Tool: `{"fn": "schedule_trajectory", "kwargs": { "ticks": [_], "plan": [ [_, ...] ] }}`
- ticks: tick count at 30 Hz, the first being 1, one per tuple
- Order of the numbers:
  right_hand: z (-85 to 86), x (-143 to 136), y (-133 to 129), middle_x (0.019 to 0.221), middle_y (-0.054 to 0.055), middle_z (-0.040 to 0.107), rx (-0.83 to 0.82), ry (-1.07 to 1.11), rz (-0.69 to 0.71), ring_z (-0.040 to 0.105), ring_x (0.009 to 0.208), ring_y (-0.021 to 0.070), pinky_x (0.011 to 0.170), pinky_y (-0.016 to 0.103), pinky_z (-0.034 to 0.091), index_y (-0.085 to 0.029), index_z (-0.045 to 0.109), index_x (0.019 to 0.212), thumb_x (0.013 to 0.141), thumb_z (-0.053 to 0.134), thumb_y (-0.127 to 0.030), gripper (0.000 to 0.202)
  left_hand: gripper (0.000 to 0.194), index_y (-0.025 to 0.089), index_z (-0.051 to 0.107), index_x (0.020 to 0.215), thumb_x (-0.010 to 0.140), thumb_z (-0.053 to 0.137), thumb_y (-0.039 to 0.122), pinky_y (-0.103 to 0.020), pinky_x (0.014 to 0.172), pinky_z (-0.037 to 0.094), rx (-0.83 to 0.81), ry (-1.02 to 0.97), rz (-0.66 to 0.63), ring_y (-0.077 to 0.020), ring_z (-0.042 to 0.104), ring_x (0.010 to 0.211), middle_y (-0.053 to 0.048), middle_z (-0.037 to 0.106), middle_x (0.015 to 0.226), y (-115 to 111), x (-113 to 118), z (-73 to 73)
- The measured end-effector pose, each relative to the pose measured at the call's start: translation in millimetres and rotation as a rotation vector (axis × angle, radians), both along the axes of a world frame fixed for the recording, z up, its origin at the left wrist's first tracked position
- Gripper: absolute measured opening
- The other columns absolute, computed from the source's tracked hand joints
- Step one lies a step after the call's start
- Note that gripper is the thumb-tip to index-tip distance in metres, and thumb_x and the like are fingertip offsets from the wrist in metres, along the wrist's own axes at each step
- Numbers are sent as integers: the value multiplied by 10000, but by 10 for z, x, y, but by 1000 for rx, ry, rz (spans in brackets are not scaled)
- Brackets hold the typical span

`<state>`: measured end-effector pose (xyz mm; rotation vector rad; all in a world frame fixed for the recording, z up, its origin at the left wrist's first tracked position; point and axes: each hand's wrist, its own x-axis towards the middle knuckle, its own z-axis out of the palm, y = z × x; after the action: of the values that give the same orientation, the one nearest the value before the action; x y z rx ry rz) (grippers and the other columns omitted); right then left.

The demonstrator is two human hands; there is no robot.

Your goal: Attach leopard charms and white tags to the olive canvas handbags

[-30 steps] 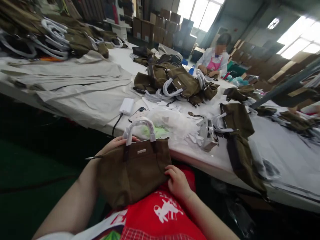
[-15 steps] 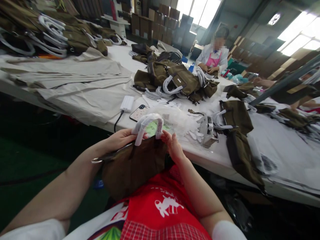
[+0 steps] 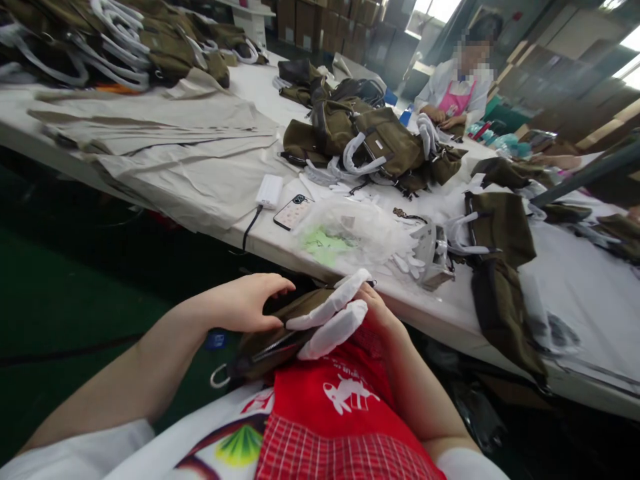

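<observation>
An olive-brown handbag (image 3: pixel 280 340) with a dark zipper edge and a metal ring rests against my lap, tilted. Its two handles (image 3: pixel 333 313), wrapped in white padding, lean over to the right. My left hand (image 3: pixel 240 303) is at the bag's left side, thumb and fingers spread apart, the thumb tip close to a handle end. On the right, my right hand (image 3: pixel 380 313) grips the bag's upper side by the handle tops. Part of its fingers is hidden behind the handles.
On the white table edge (image 3: pixel 235 233) lie a phone (image 3: pixel 293 212), a white power adapter (image 3: pixel 269 191), a plastic bag (image 3: pixel 360 230) and a metal holder (image 3: pixel 435 257). Olive bags (image 3: pixel 390 143) are piled beyond. A co-worker (image 3: pixel 457 93) in a pink apron works across the table.
The handbag has tipped and come down toward my lap, its handles swinging from upright to the right. My left hand has come off the top edge and spread open. The view has shifted left.
</observation>
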<state>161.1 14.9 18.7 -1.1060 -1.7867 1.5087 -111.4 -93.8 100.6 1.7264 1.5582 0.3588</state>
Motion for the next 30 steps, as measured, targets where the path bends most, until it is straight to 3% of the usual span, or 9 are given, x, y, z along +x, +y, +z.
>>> {"fn": "schedule_trajectory", "kwargs": {
  "ticks": [3,6,9,11,16,19,23,25,30],
  "plan": [
    [118,49,-9,509,5,556,-145,0,296,489,467,128,464,249,435,-154,685,659,859,539,-519,440,467,242,687,1129,663,672,276,-382,919,473,15,139,-42,-305,637,1044,-90,704,1120,-137,166,52],
    [265,48,-29,725,24,657,-185,20,419,597,655,160,629,267,512,-153,717,987,858,581,-444,347,385,271,667,1135,757,594,282,-350,859,481,20,101,-74,-279,651,1015,-65,712,1096,-231,321,69],
    [384,8,-55,1034,53,683,-193,71,530,643,926,198,839,312,524,-190,572,1314,854,623,-393,505,355,280,659,1133,791,582,336,-336,837,482,33,86,-78,-269,660,988,-56,716,1088,-264,383,65],
    [418,-29,-78,1220,75,632,-169,96,605,592,1130,226,979,351,471,-202,505,1374,833,672,-379,594,379,274,651,1146,786,600,379,-341,851,476,64,129,-50,-275,657,999,-64,711,1101,-243,369,36],
    [375,-125,-155,1239,90,625,-150,200,663,569,1184,243,1033,396,430,-184,599,1140,784,744,-398,440,242,228,704,946,772,601,360,-329,761,470,21,232,65,-277,679,865,-68,737,918,-69,209,-148],
    [344,-232,-202,1087,76,676,-60,129,667,618,1043,214,961,360,466,-169,635,848,854,665,-412,245,296,209,732,836,835,534,429,-312,725,474,-53,25,131,-260,682,809,-54,744,830,23,146,-274],
    [319,-438,-239,876,43,665,169,-112,657,595,868,168,869,300,450,-163,642,759,940,542,-356,282,403,167,754,806,785,597,538,-305,712,494,-86,-260,307,-253,675,778,-52,742,770,52,207,-415],
    [319,-514,-276,738,21,626,121,-173,660,559,722,141,770,274,445,-159,618,710,991,425,-361,396,420,147,753,800,736,650,549,-304,705,502,-101,-400,363,-241,668,760,-55,739,762,58,252,-486],
    [347,-573,-558,630,-11,597,-54,-190,1069,504,587,102,653,233,408,-153,593,637,978,459,-368,425,484,122,740,825,549,788,517,-311,632,498,-123,-542,721,-231,652,682,-59,724,710,132,211,-624]
  ]
}}
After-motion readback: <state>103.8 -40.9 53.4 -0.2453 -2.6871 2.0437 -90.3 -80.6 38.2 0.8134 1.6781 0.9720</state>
